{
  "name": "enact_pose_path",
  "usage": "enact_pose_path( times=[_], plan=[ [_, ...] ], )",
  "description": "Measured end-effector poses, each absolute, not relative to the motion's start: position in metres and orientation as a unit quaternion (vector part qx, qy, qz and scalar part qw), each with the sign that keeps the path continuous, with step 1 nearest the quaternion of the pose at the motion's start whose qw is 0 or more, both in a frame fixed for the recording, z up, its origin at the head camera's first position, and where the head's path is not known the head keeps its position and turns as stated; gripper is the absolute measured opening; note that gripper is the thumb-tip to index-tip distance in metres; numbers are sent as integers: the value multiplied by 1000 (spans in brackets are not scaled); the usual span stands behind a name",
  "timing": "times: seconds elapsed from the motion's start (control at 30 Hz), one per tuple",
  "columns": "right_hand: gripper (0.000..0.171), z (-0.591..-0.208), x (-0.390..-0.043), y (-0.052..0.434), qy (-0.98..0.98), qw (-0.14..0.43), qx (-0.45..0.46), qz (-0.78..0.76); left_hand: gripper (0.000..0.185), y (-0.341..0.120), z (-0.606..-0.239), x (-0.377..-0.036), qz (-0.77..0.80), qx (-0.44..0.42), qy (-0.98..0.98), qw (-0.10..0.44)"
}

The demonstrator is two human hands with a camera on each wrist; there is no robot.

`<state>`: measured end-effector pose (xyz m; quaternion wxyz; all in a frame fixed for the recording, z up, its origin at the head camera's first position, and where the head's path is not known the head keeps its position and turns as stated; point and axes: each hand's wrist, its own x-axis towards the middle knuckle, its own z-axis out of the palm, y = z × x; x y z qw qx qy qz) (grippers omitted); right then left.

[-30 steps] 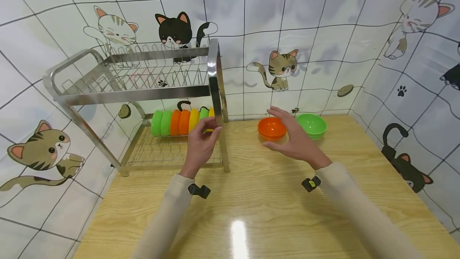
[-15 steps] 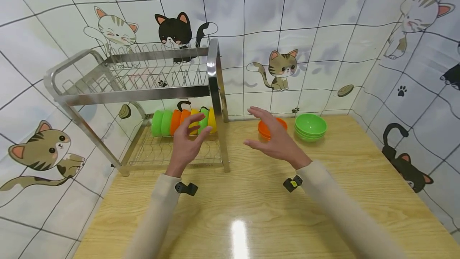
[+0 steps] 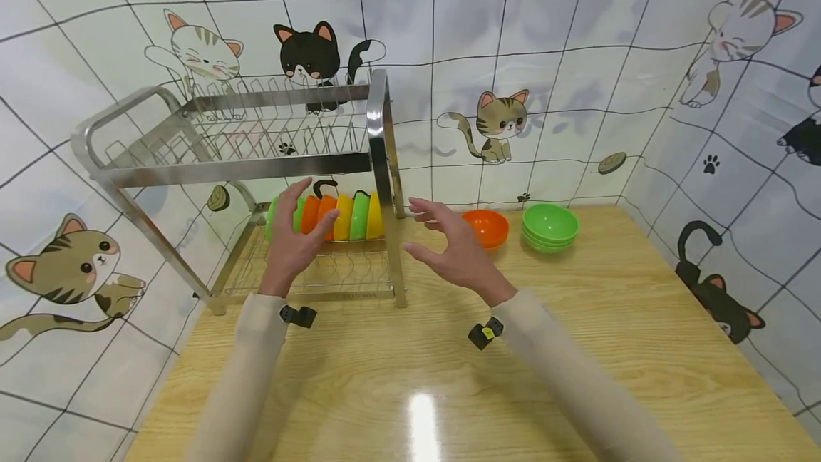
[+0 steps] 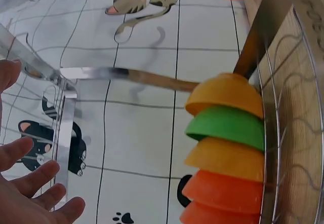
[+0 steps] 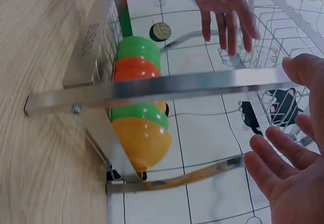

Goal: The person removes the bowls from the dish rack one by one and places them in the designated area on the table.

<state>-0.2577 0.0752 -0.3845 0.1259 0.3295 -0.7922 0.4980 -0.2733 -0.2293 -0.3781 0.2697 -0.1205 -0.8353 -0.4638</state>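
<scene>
A steel two-tier dish rack [image 3: 378, 135] stands at the table's back left. On its lower tier a row of bowls [image 3: 346, 216] stands on edge, green, orange and yellow; the left wrist view shows them as bowls [image 4: 226, 142]. My left hand [image 3: 300, 219] hovers open in front of the row's left end, fingers spread; whether it touches a bowl I cannot tell. My right hand [image 3: 431, 232] is open beside the rack's right post, holding nothing. Right of it sit an orange bowl [image 3: 487, 227] and a stack of green bowls [image 3: 549, 225].
The wooden table [image 3: 577, 348] is cornered by tiled walls with cat stickers at the back, left and right. The rack's upper tier [image 3: 256, 135] is bare wire. The right wrist view shows the rack's front bar [image 5: 152, 89] across the bowls.
Both hands moved left. The right hand drew away from the orange bowl to the rack's right post. The left hand slid from the row's right end to its left end.
</scene>
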Motion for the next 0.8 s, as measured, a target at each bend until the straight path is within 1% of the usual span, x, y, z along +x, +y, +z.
enact_pose_path(
  times=[0.13, 0.23, 0.47, 0.8],
  plan=[
    [61, -385, -259, 63, -777, 125, 323, 525, 75, -243, -375, -280, -448, -87, -848, 268],
    [52, -386, -260, 54, -768, 134, 317, 541, 80, -255, -373, -284, -434, -60, -859, 264],
    [35, -390, -259, 43, -758, 147, 302, 559, 84, -285, -377, -296, -412, -8, -876, 252],
    [29, -392, -260, 35, -755, 147, 273, 578, 85, -317, -393, -314, -431, 15, -872, 231]
  ],
)
